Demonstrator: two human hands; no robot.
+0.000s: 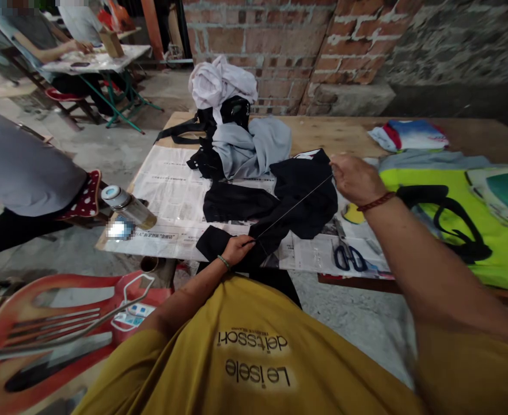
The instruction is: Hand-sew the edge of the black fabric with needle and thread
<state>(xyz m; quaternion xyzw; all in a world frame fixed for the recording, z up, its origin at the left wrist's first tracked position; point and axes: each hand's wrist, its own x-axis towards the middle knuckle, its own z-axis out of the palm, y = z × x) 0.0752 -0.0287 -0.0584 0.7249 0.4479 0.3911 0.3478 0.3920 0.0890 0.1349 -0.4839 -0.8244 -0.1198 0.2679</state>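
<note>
A dark garment (303, 190), perhaps trousers, lies spread over newspaper on the table. Near the front edge, my left hand (238, 249) is closed in a pinch on its black cloth. From there a thin, light thread (295, 206) runs taut up and right to my right hand (354, 180). The fingers of that hand are closed on the thread's end, raised at the garment's right side; whether they also hold a needle cannot be seen. Dark-handled scissors (349, 256) lie on the newspaper below my right hand.
Grey cloth (254, 147) and a white bundle (223, 86) are heaped at the back. A bottle (128, 207) stands at the left corner. On the right, an iron (507, 187) rests on yellow-green cloth (435, 225). A red chair (64, 282) is at lower left; people sit beyond.
</note>
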